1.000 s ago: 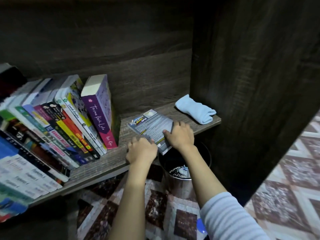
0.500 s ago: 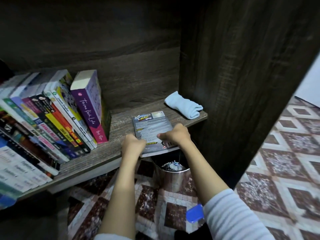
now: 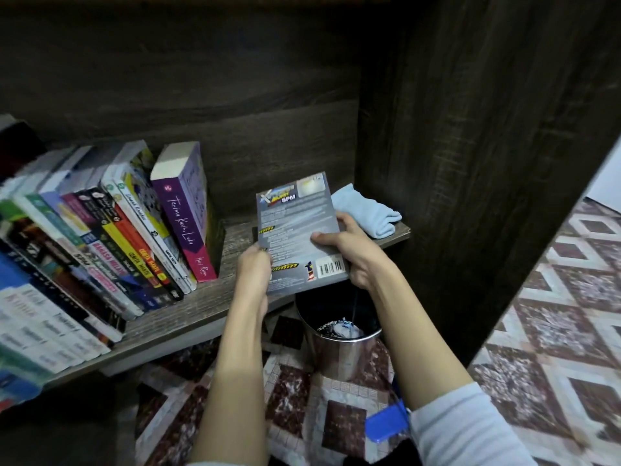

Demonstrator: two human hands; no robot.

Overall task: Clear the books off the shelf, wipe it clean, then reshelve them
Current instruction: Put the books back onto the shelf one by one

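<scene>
A thin grey book with a barcode on its back cover is tilted up off the wooden shelf. My left hand grips its lower left edge and my right hand grips its right edge, thumb on the cover. A row of several books leans to the left on the shelf, ending in a thick purple book. A light blue cloth lies folded at the shelf's right end, behind the held book.
A dark wooden side panel closes the shelf on the right. A metal bin stands on the patterned tile floor under the shelf's right end. A blue plastic piece shows near my right sleeve.
The grey book lay flat on the shelf with both hands on it; both hands have since lifted its near end and tilted it upright.
</scene>
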